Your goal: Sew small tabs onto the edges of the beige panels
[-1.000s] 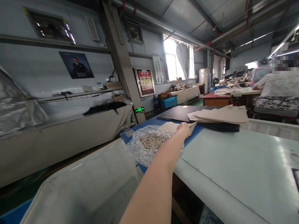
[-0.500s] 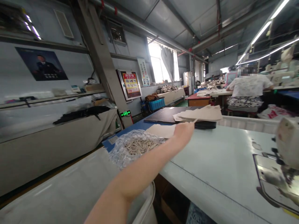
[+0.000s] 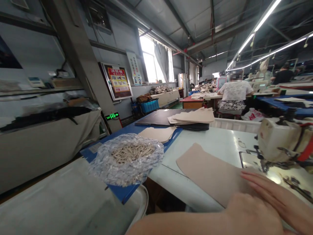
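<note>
A beige cut fabric piece [image 3: 207, 173] lies on the pale sewing table [image 3: 171, 160], stretching toward the sewing machine [image 3: 276, 140] at the right. My left hand [image 3: 251, 212] is closed at the near edge of this piece; its fingertips are hidden below the knuckles. Just beyond it, my right hand [image 3: 274, 192] lies with straight fingers flat on the fabric, close to the machine's bed. Further off, a stack of beige pieces [image 3: 193, 117] rests on a dark folder-like slab [image 3: 154, 118], and more beige pieces [image 3: 157, 133] lie on the blue board.
A clear plastic bag [image 3: 102, 163] full of small beige strips [image 3: 132, 151] sits at the blue board's [image 3: 123, 192] near corner. Left of the table is a pale rounded bin [image 3: 73, 195]. A co-worker in a white top [image 3: 234, 89] sits ahead with their back to me.
My left arm has drawn back from the far stack to the near right, bringing a beige fabric piece onto the table. My right hand has come into view. The view has turned right.
</note>
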Demonstrator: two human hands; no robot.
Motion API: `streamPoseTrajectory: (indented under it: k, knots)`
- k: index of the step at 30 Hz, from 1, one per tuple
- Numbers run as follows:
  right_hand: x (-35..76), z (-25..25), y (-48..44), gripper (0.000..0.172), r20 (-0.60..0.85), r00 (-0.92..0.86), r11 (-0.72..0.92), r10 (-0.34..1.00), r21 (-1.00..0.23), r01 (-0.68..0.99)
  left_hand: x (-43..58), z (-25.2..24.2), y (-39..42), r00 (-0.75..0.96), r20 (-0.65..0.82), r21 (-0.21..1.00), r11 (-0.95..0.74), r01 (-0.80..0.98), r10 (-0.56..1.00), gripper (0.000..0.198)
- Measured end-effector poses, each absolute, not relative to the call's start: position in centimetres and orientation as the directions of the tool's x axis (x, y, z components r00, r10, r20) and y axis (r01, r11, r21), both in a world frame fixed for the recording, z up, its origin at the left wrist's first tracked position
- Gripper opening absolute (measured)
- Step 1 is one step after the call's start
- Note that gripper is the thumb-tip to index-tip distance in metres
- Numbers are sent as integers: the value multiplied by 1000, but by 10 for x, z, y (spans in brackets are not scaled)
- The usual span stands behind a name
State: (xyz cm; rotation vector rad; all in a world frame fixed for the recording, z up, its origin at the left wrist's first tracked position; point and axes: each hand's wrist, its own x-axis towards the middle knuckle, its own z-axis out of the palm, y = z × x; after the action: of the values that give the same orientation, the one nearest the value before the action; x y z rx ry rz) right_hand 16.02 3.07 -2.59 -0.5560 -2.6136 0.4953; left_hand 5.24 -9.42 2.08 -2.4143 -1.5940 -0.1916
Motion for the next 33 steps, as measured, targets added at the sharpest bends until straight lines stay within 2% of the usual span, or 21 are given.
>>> streamPoseTrajectory:
  k: [2, 5, 6, 8, 10, 11, 12, 15, 20, 24, 27, 33]
  knots:
    - [147, -28, 21, 55, 327, -852, 888, 409, -360, 288, 45, 34, -110, 401, 162, -49, -398, 916, 902, 57]
    - [146, -38, 17, 55, 276, -891, 914, 361, -296, 278, -5, 65, -151, 372, 206, 35, -387, 922, 905, 42]
    - [148, -40, 17, 55, 246, -903, 916, 353, -289, 279, -32, 79, -168, 236, 252, 102, -268, 958, 939, 35]
    - [156, -41, 20, 57, 202, -919, 917, 340, -288, 276, -99, 107, -200, -213, 288, 244, 143, 959, 934, 30]
    - [162, -42, 23, 59, 187, -923, 916, 336, -293, 274, -169, 132, -227, -597, 156, 202, 566, 799, 787, 28]
    - [164, -44, 24, 59, 188, -922, 914, 340, -297, 276, -201, 140, -238, -718, 38, 130, 709, 693, 695, 26]
    - [165, -46, 26, 59, 193, -917, 911, 348, -302, 282, -229, 146, -247, -763, -19, 94, 761, 642, 646, 22]
    - [166, -54, 29, 59, 223, -899, 902, 376, -312, 300, -285, 140, -262, -796, -111, 60, 803, 592, 595, 6]
    - [164, -49, 27, 58, 222, -901, 911, 372, -271, 309, -313, 104, -254, -770, -227, 111, 801, 588, 596, 23]
    - [163, -39, 23, 57, 208, -903, 912, 376, -257, 321, -319, 102, -252, -751, -286, 171, 803, 571, 595, 21]
    - [163, -36, 20, 57, 225, -896, 908, 382, -271, 319, -320, 114, -260, -734, -295, 265, 791, 552, 611, 20]
    - [164, -34, 18, 56, 212, -897, 900, 388, -295, 320, -305, 130, -271, -676, -313, 497, 721, 482, 667, 40]
